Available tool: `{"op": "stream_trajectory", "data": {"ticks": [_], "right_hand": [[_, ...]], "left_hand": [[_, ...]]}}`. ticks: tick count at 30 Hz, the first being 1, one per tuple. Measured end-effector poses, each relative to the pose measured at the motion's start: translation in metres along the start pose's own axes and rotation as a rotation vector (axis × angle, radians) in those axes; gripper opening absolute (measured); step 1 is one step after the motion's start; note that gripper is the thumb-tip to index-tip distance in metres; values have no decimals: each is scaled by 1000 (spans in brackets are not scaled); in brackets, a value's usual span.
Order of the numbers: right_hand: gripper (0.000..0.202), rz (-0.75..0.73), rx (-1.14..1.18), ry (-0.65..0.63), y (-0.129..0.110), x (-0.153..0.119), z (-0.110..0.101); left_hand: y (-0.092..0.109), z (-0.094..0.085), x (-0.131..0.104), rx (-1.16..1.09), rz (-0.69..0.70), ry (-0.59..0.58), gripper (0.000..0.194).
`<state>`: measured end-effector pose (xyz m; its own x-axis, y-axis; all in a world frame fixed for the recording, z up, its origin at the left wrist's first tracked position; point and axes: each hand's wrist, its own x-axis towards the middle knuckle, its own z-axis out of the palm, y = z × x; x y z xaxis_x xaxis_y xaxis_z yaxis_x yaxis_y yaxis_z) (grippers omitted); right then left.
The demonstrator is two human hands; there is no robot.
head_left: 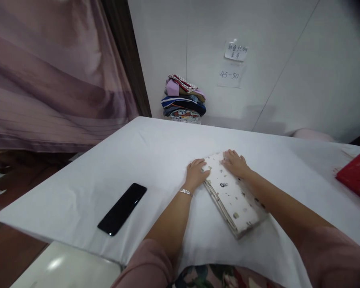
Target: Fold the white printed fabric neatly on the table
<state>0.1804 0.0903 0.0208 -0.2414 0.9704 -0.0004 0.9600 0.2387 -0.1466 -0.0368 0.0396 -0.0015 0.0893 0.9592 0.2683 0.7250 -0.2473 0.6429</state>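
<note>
A folded white cloth (pixel 228 196) with small scattered prints lies on the white-covered table, slanting toward me at its right end. Its several layers show along the left edge. My left hand (pixel 195 173) rests at the cloth's far left corner, thumb and fingers apart, touching its edge. Across the far end, my right hand (pixel 236 164) lies flat on top with its fingers stretched out. A bracelet circles my left wrist. The underside of the cloth is hidden.
A black phone (pixel 122 209) lies on the table (pixel 93 168) to the left. Folded clothes (pixel 184 100) are stacked beyond the far edge, against the wall. At the right is a red object (pixel 357 176). A pink curtain (pixel 54 72) hangs at left; a pale stool or seat (pixel 69 266) stands below the near edge.
</note>
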Motion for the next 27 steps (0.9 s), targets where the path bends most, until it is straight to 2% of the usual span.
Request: {"op": "stream_trajectory", "data": {"ticks": [3, 5, 8, 16, 19, 22, 24, 27], "right_hand": [[62, -118, -2, 69, -16, -38, 6], [61, -211, -11, 56, -24, -62, 14], [61, -241, -22, 13, -30, -81, 23], [61, -224, -54, 14, -28, -77, 25], [61, -218, -58, 19, -28, -77, 26], [60, -220, -52, 11, -29, -77, 26], [59, -221, -52, 9, -29, -78, 25], [58, -213, -51, 8, -30, -80, 24]], "left_hand": [[-2, 3, 0, 6, 18, 23, 33], [-2, 3, 0, 5, 27, 31, 33], [-2, 3, -1, -11, 35, 39, 31], [-6, 4, -3, -88, 46, 86, 27], [-2, 1, -14, -99, 28, 199, 28], [7, -3, -35, -89, -73, 313, 26], [15, -3, -51, -87, -149, 271, 20], [29, 1, -74, -91, -180, 122, 13]]}}
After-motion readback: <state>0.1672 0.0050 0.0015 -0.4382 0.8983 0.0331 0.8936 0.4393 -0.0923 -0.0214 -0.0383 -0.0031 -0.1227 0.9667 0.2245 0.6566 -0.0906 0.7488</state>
